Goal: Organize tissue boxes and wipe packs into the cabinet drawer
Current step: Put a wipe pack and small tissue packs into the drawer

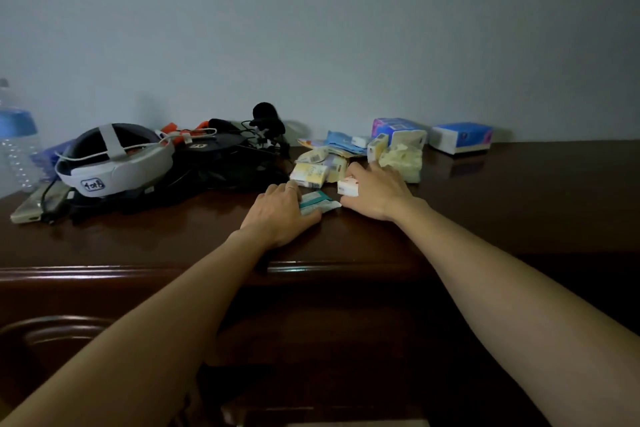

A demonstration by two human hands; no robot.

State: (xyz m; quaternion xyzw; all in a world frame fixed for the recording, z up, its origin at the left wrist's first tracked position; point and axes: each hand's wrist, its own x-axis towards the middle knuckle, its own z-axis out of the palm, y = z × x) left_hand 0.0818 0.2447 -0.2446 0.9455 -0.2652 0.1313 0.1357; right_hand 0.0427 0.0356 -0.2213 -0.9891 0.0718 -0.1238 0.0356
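Two bare forearms reach forward from the bottom of the view over a dark wooden counter (pixel 485 204). Left hand (pixel 280 210) lies palm down, its fingers curled over the left end of a teal and white wipe pack (pixel 317 202) and pinning it to the counter. That pack lies flat, long axis running left to right, its free end pointing toward the right hand (pixel 375 192). Right hand rests palm down just beside it, thumb and fingers pinching a small white and red tissue packet (pixel 348 186) — the packet sits at the hand's left edge, above the teal pack's right end. Just behind both hands lies a loose pile of yellow and blue packs (pixel 323 166), with a pale yellow tissue bundle (pixel 403 163) to its right. A blue and white tissue box (pixel 462 137) stands farther right against the wall, well apart from the hands. Left of the pile sit a white headset (pixel 114 163), tangled black cables and a water bottle (pixel 17 146).
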